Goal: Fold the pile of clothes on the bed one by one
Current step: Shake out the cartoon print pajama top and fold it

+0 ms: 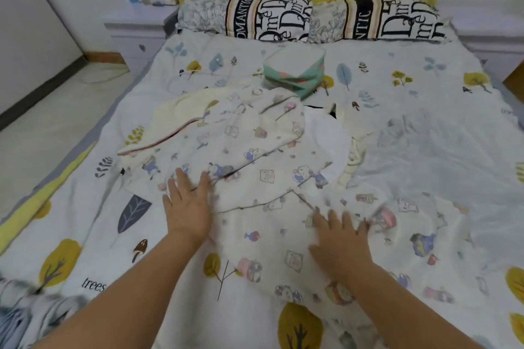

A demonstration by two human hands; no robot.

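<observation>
Matt printed cloth garment (272, 178) on cotton-like bedsheet (425, 136).

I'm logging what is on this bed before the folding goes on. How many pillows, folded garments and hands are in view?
Pillows: 2, the left pillow and the right pillow
Folded garments: 1, the green folded stack
Hands: 2, the left hand and the right hand, both flat on the cartoon-print garment
Total: 5

A: what's lying on the bed (425, 133) rn?
B: cream cartoon-print garment (272, 235) spreading flat near the foot edge, more of the pile (226, 127) sitting mid-bed, folded teal stack (295, 72) sitting toward the pillow edge.
</observation>
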